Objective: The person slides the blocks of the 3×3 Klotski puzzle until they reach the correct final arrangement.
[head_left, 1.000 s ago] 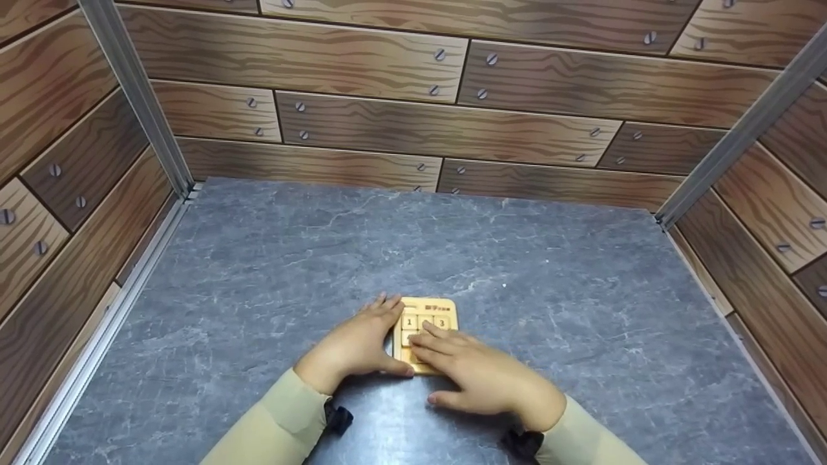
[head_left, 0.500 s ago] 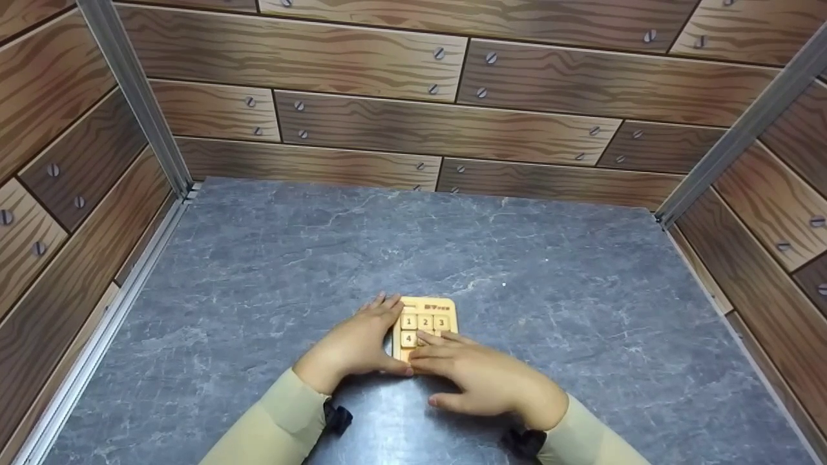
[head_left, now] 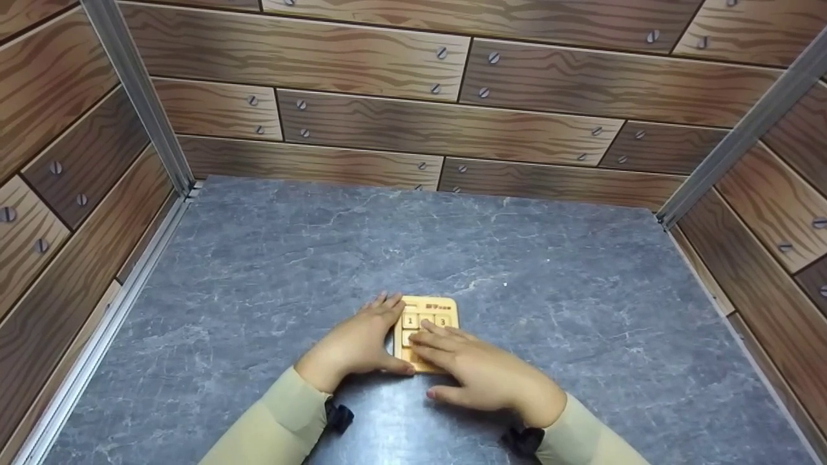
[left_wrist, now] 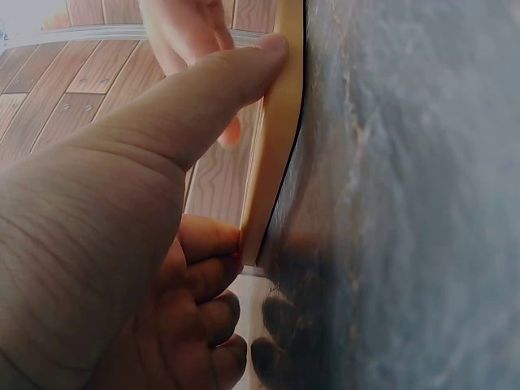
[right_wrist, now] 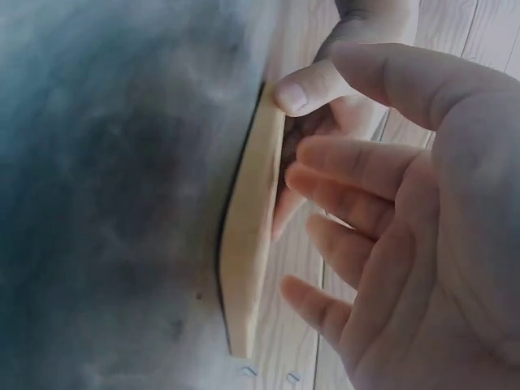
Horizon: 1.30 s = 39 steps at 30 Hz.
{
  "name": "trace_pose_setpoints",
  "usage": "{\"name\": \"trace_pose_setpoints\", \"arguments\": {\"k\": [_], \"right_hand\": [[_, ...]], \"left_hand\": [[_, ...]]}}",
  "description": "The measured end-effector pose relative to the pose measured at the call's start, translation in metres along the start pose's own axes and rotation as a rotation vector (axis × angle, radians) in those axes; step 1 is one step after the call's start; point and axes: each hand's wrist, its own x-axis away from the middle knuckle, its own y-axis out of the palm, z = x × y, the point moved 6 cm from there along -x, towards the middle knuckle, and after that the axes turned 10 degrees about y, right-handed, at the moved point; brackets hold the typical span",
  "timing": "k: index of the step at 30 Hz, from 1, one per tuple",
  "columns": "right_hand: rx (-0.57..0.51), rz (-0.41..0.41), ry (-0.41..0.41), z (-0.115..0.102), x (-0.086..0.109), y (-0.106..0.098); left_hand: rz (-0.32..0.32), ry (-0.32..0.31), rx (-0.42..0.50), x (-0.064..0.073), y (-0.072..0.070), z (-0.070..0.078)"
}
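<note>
A yellow number sliding puzzle [head_left: 429,303] lies flat on the grey table, with numbered tiles such as 1 and 3 showing in its top row. My left hand [head_left: 355,343] holds it from the left, thumb at the near edge and index finger by the far left corner. In the left wrist view the thumb [left_wrist: 244,69] presses against the puzzle's side [left_wrist: 280,138]. Over the tiles lies my right hand [head_left: 484,373], its fingers extended and its thumb off the near side. Those fingers hide the middle and lower right tiles.
The grey marbled table [head_left: 362,245] spreads around the puzzle. Wood-patterned walls [head_left: 362,123] stand at the back and both sides, with metal corner posts [head_left: 139,97] between them. Black bands [head_left: 338,416] sit at the wrists.
The right fingers drew back toward me half a second ago, baring the 2 and 4 tiles, and have since slid forward over them again. The left hand and puzzle stay put.
</note>
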Motion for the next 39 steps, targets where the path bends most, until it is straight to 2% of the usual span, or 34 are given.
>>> {"name": "trace_pose_setpoints", "arguments": {"k": [7,16,21,24,34,39], "right_hand": [[-0.013,-0.008,0.036,0.004,-0.003,0.004],[-0.036,-0.001,-0.023,0.0,-0.002,-0.003],[-0.01,0.098,0.063,0.008,-0.002,-0.009],[0.004,0.122,0.109,0.012,-0.004,-0.009],[-0.022,0.016,0.053,0.009,-0.004,0.005],[-0.035,-0.034,0.036,0.009,-0.001,0.003]], "left_hand": [[-0.002,-0.005,0.01,-0.001,0.001,-0.001],[-0.002,0.002,0.008,0.0,0.001,-0.001],[0.0,0.0,0.01,0.0,0.001,-0.001],[0.001,0.0,0.01,0.0,0.001,-0.001],[-0.002,-0.002,0.002,-0.001,0.0,-0.001],[-0.005,-0.002,-0.001,-0.001,0.001,-0.002]]}}
